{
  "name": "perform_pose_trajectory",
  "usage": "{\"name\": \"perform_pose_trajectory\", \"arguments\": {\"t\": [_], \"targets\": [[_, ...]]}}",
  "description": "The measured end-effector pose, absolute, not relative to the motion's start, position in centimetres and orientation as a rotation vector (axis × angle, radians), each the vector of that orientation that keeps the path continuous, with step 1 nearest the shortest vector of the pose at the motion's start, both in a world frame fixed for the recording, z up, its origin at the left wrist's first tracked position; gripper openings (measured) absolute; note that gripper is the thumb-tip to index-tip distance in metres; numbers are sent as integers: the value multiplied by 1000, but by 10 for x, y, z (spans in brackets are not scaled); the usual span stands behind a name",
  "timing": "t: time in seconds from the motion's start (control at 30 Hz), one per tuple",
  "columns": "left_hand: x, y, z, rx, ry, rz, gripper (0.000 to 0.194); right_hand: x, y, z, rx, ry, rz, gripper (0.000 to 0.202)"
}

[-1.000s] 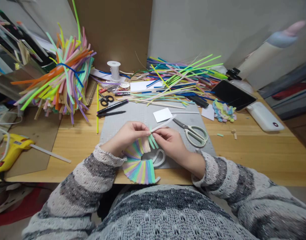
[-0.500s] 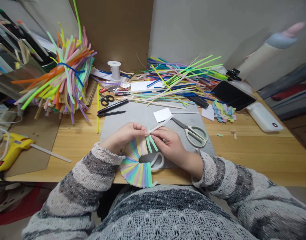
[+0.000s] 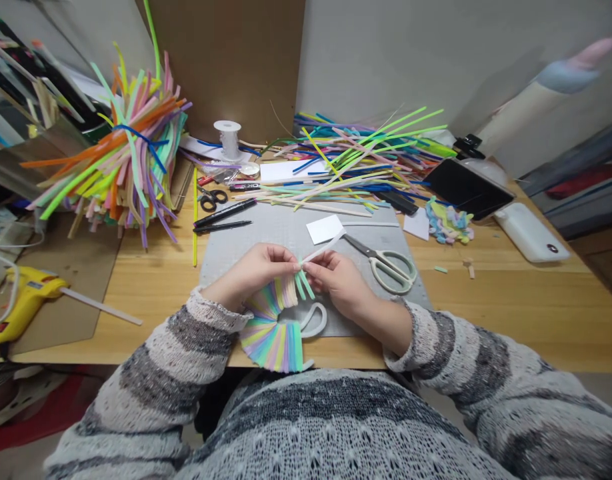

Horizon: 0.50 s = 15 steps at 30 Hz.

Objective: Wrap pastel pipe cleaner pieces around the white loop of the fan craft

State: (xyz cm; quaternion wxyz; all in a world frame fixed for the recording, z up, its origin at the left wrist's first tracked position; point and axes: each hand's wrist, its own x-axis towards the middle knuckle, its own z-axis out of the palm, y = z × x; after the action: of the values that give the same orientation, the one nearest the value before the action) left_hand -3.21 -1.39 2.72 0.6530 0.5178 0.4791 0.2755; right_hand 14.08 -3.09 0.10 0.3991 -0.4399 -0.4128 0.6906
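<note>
My left hand [image 3: 271, 263] pinches the upper end of a curved band of pastel pipe cleaners [image 3: 271, 343], which hangs in a C shape below it. Close against it, my right hand [image 3: 343, 283] has thumb and finger pressed together on a white pipe cleaner [image 3: 326, 245] that slants up to the right. Mint green pipe cleaner pieces [image 3: 304, 285] stick down between the two hands. A white pipe cleaner loop [image 3: 315, 322] curls out beside the band's opening. The fingertips hide exactly where the pieces join.
Green-handled scissors [image 3: 393, 272] and a white card [image 3: 325, 230] lie on the grey mat [image 3: 281, 227]. Loose pipe cleaners [image 3: 366, 147] pile at the back, and a tied bundle [image 3: 131, 153] stands left. A yellow glue gun [image 3: 29, 300] rests far left; a phone [image 3: 466, 189] is right.
My right hand has shifted slightly, its fingertips now drawn closer to the left ones at the green pieces. The band hangs nearly as before.
</note>
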Motion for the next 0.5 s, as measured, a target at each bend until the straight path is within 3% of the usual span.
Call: {"name": "perform_pose_trajectory", "arguments": {"t": [0.27, 0.5], "targets": [[-32, -12, 29, 1203, 1100, 613, 19, 143, -32, 0, -1142, -1097, 1741, 27], [-33, -13, 31, 1146, 1099, 630, 17, 145, -33, 4, -1039, -1357, 1506, 19]]}}
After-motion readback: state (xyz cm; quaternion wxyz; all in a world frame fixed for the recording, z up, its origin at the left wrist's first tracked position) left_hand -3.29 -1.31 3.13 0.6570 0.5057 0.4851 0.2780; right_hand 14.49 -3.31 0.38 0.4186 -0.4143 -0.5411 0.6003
